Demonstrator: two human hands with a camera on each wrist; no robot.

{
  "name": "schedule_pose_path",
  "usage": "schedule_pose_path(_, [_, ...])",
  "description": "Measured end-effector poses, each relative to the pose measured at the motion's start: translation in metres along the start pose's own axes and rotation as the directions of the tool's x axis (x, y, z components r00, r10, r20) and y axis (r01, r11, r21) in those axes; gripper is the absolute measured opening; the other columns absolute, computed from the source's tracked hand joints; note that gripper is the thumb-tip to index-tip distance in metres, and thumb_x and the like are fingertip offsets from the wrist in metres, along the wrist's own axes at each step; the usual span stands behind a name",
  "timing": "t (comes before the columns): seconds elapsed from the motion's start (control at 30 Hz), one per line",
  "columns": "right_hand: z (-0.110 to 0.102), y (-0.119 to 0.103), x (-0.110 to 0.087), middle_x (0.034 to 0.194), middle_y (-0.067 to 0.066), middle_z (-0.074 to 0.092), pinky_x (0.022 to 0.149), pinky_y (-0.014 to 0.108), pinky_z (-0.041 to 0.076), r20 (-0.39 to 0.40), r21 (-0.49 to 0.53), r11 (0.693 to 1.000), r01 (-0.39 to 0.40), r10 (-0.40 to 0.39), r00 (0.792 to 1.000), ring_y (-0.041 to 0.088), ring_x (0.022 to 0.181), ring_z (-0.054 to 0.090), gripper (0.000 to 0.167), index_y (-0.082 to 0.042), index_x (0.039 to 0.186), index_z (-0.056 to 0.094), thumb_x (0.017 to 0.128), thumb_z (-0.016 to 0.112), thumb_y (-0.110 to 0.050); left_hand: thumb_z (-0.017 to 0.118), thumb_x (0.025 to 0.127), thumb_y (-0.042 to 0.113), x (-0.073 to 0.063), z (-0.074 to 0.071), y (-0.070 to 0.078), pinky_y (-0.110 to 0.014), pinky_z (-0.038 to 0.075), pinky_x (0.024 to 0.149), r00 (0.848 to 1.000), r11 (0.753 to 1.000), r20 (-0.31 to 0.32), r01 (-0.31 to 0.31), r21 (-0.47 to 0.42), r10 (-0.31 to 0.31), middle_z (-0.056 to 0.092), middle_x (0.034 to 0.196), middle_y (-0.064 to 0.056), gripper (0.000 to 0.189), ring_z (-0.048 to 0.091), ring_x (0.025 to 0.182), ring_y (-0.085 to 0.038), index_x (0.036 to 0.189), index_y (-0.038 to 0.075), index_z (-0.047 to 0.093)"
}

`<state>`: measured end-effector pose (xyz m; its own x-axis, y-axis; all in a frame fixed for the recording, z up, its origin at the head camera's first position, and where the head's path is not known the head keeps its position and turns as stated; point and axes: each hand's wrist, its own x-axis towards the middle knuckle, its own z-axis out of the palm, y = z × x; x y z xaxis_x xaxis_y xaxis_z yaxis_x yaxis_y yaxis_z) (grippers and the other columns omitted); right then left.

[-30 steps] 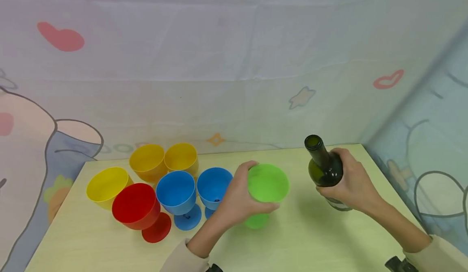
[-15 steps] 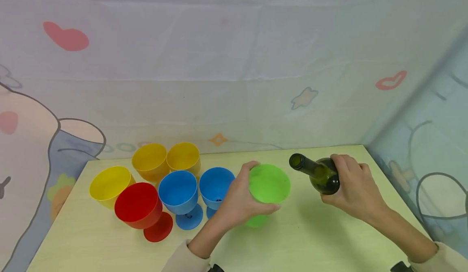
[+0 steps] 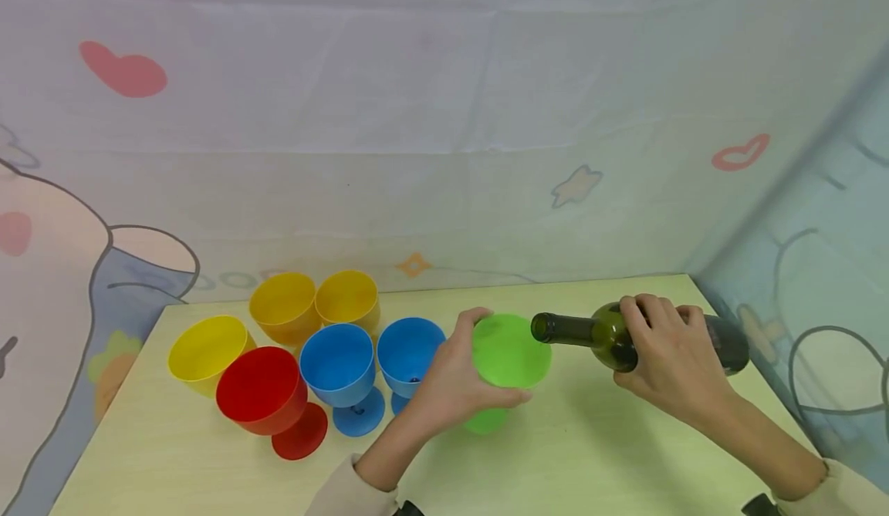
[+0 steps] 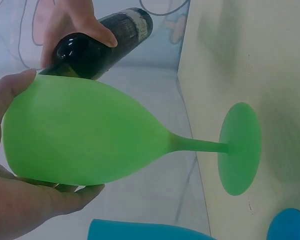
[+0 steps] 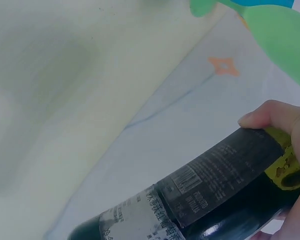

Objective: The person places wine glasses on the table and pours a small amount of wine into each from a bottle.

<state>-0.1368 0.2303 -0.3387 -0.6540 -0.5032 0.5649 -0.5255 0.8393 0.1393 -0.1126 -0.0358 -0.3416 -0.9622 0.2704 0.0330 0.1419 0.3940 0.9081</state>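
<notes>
A green stemmed goblet (image 3: 512, 354) stands upright in my left hand (image 3: 447, 381), which holds it around the bowl with thumb and fingers on opposite sides. In the left wrist view the goblet's stem and round foot (image 4: 240, 150) show, close over the table. My right hand (image 3: 670, 350) grips a dark green wine bottle (image 3: 614, 338) around its body. The bottle lies nearly level, its neck pointing left and its mouth (image 3: 543, 328) right at the goblet's rim. Dark and white printed labels (image 5: 215, 180) show on the bottle in the right wrist view. No liquid is visible.
Left of my hands, two blue goblets (image 3: 338, 365), a red goblet (image 3: 261, 391) and three yellow goblets (image 3: 211, 355) are grouped on the pale table (image 3: 556, 462). One blue goblet is partly behind my left hand. A printed cloth (image 3: 444, 115) hangs behind the table.
My right hand has tipped the bottle from nearly upright to nearly level, its mouth moving left and down to the green goblet's rim. My left hand and the goblet have hardly moved.
</notes>
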Motion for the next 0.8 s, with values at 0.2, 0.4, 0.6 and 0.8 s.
schedule_pose_path(0.2, [0.0001,-0.0002,0.0006,0.089,0.022,0.053,0.061,0.054,0.041,-0.036,-0.057,0.998,0.039,-0.041,0.998,0.037,0.078,0.053,0.066,0.003,0.098,0.048,0.042,0.076,-0.017,0.082,0.064,0.03,0.0007,0.0001,0.0,-0.039,0.05,0.072,1.0,1.0,0.008,0.0,0.013,0.0,0.05,0.119,-0.013,0.091,0.053,0.1,-0.028,0.135,0.01,0.029])
schedule_pose_path(0.4, [-0.0017,0.0009,0.001,0.088,0.023,0.053,0.061,0.054,0.04,-0.067,-0.108,0.99,0.086,-0.094,0.993,0.039,0.078,0.054,0.069,0.003,0.098,0.048,0.04,0.078,-0.019,0.082,0.064,0.029,0.0009,0.0002,0.0011,-0.039,0.049,0.072,1.0,1.0,0.015,0.004,0.02,-0.005,0.05,0.119,-0.013,0.091,0.052,0.1,-0.029,0.135,0.01,0.029])
schedule_pose_path(0.6, [-0.0025,0.0028,0.0014,0.088,0.024,0.053,0.062,0.055,0.04,-0.075,-0.158,0.981,0.113,-0.126,0.989,0.039,0.078,0.054,0.074,0.004,0.098,0.047,0.038,0.081,-0.023,0.082,0.064,0.029,0.0008,-0.0004,0.0018,-0.039,0.049,0.072,1.0,0.999,0.018,-0.002,0.033,0.002,0.051,0.119,-0.013,0.09,0.052,0.1,-0.029,0.135,0.01,0.029])
schedule_pose_path(0.8, [-0.0039,0.0039,0.0034,0.086,0.025,0.052,0.063,0.055,0.04,-0.087,-0.19,0.973,0.129,-0.148,0.985,0.039,0.076,0.053,0.073,0.005,0.097,0.048,0.038,0.081,-0.021,0.082,0.065,0.029,0.0013,-0.0011,0.0011,-0.039,0.049,0.071,1.0,0.999,0.026,-0.008,0.048,0.006,0.05,0.119,-0.014,0.09,0.052,0.1,-0.03,0.135,0.009,0.029])
